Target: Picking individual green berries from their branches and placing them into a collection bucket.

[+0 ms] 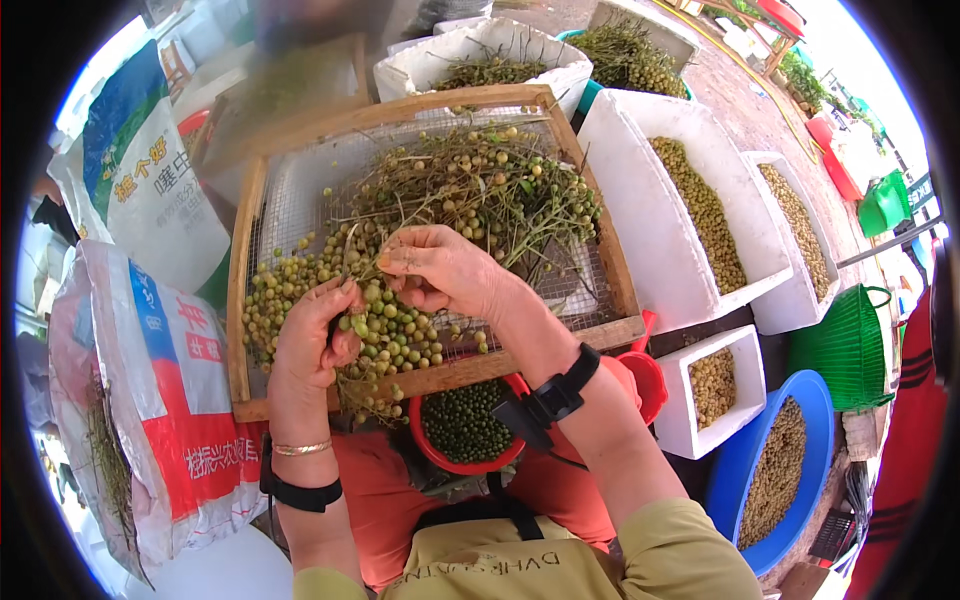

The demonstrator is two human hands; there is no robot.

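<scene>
A wood-framed wire-mesh screen [249, 202] lies in front of me, bearing loose yellow-green round fruits [409, 330] and a heap of fruiting stems [480, 180]. My left hand [315, 330] is closed on a fruiting sprig [362, 304] over the fruits, with a thin curved thing, possibly a blade, rising by its fingertips. Close to its right, my right hand [442, 274] pinches the upper part of the same sprig between thumb and forefinger. A fruit cluster [371, 394] hangs over the screen's near edge below my left hand. Under that edge, a red bowl [420, 442] holds dark green fruits.
White foam boxes [675, 225] with sorted fruits stand at the right, beside a blue tub [814, 450] and a green basket [844, 349]. Printed woven sacks [180, 405] stand at the left. Behind the screen, another foam box [480, 67] holds stems. A red scoop [645, 375] lies by the near right corner.
</scene>
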